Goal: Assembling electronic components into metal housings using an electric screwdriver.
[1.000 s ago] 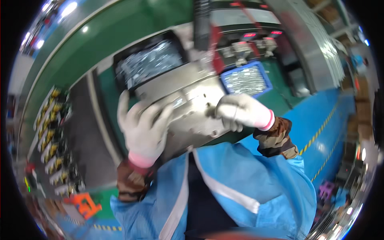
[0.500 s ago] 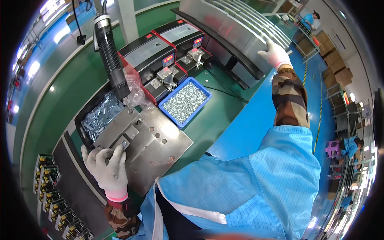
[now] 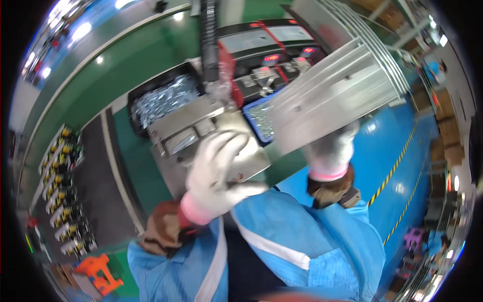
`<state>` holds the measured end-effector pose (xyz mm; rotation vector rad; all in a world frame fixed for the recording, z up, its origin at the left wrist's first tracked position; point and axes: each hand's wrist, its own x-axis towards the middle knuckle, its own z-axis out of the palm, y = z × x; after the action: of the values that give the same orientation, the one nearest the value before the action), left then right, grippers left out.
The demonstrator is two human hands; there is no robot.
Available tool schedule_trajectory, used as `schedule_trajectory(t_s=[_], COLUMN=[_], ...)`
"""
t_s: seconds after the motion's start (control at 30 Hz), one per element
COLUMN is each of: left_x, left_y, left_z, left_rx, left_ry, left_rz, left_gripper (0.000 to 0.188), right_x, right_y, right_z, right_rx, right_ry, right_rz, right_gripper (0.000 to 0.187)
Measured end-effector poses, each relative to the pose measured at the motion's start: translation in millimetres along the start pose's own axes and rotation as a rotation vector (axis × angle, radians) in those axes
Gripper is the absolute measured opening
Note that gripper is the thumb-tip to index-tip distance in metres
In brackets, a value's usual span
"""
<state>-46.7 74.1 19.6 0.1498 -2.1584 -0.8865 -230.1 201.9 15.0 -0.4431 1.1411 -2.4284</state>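
My right hand, in a white glove with a pink cuff, grips the lower edge of a long ridged aluminium profile. Its fingers are partly hidden beneath the profile, which hangs tilted and motion-blurred over the bench. My gloved left hand holds nothing, with its fingers curved and its thumb held apart. It hovers over a steel fixture plate. A small shiny metal strip lies in the fixture's slot, left of that hand. Part of a blue tray of small screws is covered by the profile.
A black bin of metal strips stands behind the fixture. A black power screwdriver hangs above. Two screw feeders stand at the back, beside more stacked profiles. Circuit assemblies line a dark belt at left.
My right hand has brought an aluminium profile from the stack toward me over the bench. My left hand has left the fixture's slot and moved right. The head view has shifted.
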Motion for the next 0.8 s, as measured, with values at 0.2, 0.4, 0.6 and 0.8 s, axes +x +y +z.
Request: schedule_trajectory(t_s=[0.2,0.4,0.6,0.8], left_x=[-38.8,-83.8,-94.5,-96.9], left_y=[10.7,-15.6,-33.1,-39.2], left_z=[10.0,-38.0,-37.1,-32.5], left_rx=[-0.679,-0.084,0.043,0.034], left_ry=[0.423,0.254,0.098,0.008], left_rz=[-0.552,-0.508,-0.471,-0.542], left_gripper=[0.054,0.029,0.032,0.032], right_x=[-48.3,-36.9,-29.5,-29.9], right_y=[72.7,63.9,49.6,58.6], right_z=[48.6,33.0,24.3,10.1], right_rx=[0.2,-0.21,-1.053,-1.09], right_ry=[-0.314,-0.629,-0.941,-0.941], right_rz=[0.318,0.407,-0.149,-0.272], right_gripper=[0.054,0.072,0.047,0.048])
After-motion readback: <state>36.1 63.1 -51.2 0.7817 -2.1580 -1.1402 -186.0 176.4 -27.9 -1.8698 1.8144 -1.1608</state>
